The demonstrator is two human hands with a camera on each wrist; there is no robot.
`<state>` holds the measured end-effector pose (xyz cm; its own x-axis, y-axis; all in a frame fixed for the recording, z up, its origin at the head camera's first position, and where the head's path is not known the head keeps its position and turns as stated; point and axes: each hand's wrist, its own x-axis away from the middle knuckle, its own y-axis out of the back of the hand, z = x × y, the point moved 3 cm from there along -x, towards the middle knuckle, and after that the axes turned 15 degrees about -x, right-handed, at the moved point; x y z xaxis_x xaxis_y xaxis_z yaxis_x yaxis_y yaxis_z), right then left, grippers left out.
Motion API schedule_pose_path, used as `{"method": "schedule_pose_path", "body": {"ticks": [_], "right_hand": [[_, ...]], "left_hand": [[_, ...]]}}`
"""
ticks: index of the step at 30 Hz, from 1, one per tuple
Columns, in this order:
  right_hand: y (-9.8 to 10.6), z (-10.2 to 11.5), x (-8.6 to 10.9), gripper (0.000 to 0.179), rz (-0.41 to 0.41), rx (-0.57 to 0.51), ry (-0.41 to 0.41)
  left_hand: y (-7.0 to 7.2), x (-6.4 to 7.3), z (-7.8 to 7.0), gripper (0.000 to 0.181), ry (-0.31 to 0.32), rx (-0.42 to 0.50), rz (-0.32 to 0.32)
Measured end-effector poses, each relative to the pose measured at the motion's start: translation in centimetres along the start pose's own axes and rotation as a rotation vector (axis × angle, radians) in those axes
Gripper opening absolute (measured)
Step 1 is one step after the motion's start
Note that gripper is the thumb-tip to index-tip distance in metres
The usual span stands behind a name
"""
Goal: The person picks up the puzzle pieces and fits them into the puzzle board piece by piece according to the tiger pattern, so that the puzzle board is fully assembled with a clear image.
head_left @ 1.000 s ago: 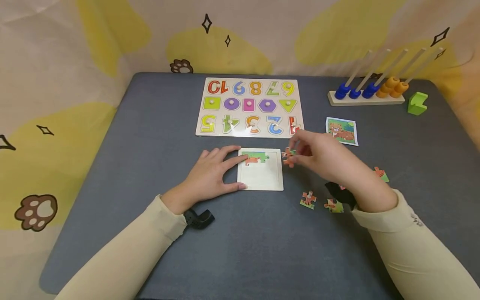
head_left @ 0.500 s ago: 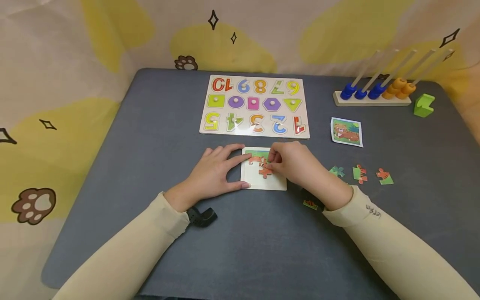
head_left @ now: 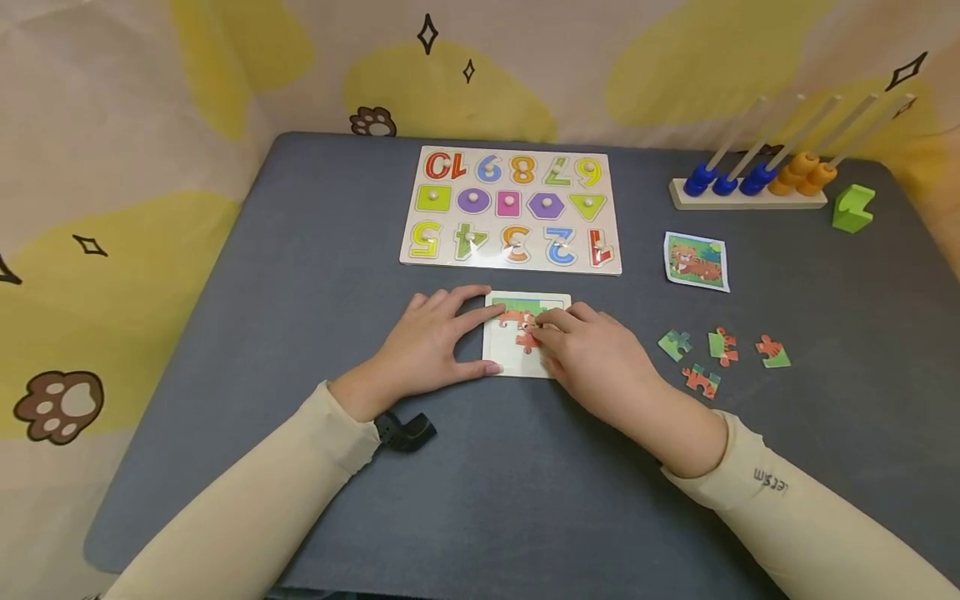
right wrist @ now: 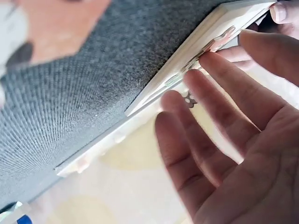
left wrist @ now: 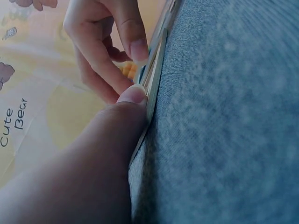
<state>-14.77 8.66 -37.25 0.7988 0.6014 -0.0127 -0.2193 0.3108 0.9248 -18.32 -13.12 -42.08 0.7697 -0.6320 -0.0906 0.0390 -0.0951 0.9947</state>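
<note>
My left hand (head_left: 427, 346) rests spread on the left side of a small white puzzle tray (head_left: 517, 364), thumb at its near left corner and index finger over the joined pieces. Along the top of the tray lie joined jigsaw pieces (head_left: 513, 305) in green and orange. Just below them is an orange tiger jigsaw piece (head_left: 527, 341). My right hand (head_left: 600, 354) touches this piece with its fingertips, covering its right part. In the right wrist view the right hand's fingers (right wrist: 229, 86) are extended, with the index tip at the piece and the thumb apart.
Several loose jigsaw pieces (head_left: 723, 346) lie right of the tray. Behind them is a tiger picture card (head_left: 697, 262). A number and shape peg board (head_left: 512, 265) lies beyond the tray. At the back right stand a bead abacus (head_left: 750, 200) and a green block (head_left: 852, 208).
My right hand has brought the tiger piece from beside the tray onto it, under the joined pieces, and its pinch has loosened into extended fingers. My left hand keeps its place on the tray.
</note>
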Motion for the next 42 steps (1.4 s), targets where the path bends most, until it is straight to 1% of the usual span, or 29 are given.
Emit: {"method": "schedule_pose_path", "body": {"ticks": [4,10,17,21,25,27,31,36,38,40,42], "right_hand": [[0.0,-0.1,-0.1,0.045,0.034,-0.002,0.03],[0.3,-0.7,-0.3,0.047,0.073,-0.004,0.088],[0.7,-1.4,-0.8,0.041,0.079,0.012,0.153],[0.8,-1.6,-1.0,0.041,0.115,0.012,0.165],[0.8,-1.8,-1.0,0.04,0.154,0.057,0.173],[0.8,-1.7,-1.1,0.04,0.162,0.067,0.163],[0.6,-1.6,-1.0,0.039,0.151,0.058,0.133],[0.8,-1.6,-0.8,0.042,0.137,0.04,0.1],[1.5,-1.9,-0.4,0.043,0.125,0.016,0.074],[2.7,-2.5,0.4,0.039,0.119,-0.017,0.037],[4.0,-3.3,1.5,0.034,0.145,-0.054,-0.002]], "left_hand": [[0.1,0.1,0.0,0.081,0.003,0.001,0.007],[0.0,0.0,0.0,0.08,-0.001,0.001,0.003],[0.0,0.0,0.2,0.08,-0.001,0.009,0.003],[-0.1,0.1,0.2,0.08,-0.004,0.011,-0.002],[0.0,0.0,0.1,0.08,-0.006,0.007,-0.001],[0.0,0.0,0.2,0.08,-0.007,0.003,-0.001],[-0.1,-0.1,0.1,0.08,-0.011,0.005,-0.007],[-0.2,-0.1,0.2,0.081,-0.001,0.002,0.009],[-0.2,0.0,0.3,0.082,0.006,-0.002,0.016],[-0.3,0.0,0.3,0.082,0.007,-0.004,0.013],[-0.3,-0.1,0.2,0.082,0.001,0.004,0.003]]}}
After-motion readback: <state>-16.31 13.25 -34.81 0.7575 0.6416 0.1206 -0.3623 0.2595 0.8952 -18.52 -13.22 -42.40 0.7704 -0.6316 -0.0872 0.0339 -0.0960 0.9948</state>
